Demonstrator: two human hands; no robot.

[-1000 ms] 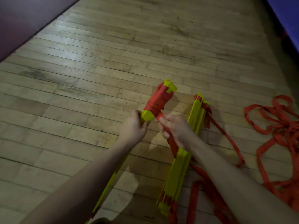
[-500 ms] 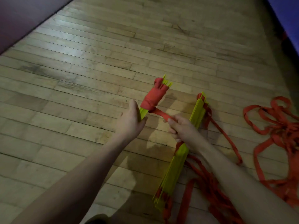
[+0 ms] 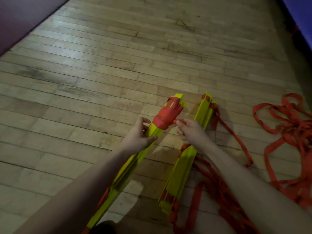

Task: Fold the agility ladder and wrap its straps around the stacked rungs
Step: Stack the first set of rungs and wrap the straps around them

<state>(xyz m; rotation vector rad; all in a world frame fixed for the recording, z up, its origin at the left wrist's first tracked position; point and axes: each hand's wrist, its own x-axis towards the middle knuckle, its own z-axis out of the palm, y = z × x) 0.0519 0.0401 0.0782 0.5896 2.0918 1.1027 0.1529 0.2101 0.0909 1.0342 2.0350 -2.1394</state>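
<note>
2 flat yellow plastic rung stacks: left hand (image 3: 137,135) grips the strap-wrapped stack (image 3: 135,159); right hand (image 3: 190,130) pinches orange webbing strap (image 3: 179,121); second stack (image 3: 184,164) on wood floor (image 3: 101,81).

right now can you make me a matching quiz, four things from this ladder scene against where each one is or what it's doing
Things:
1. left hand
2. right hand
3. second rung stack
4. loose strap pile

States:
A. flat on the floor, unwrapped
B. pinches the strap end
C. holds the wrapped rung stack
D. tangled at far right

Pairs: 1-C, 2-B, 3-A, 4-D
</note>
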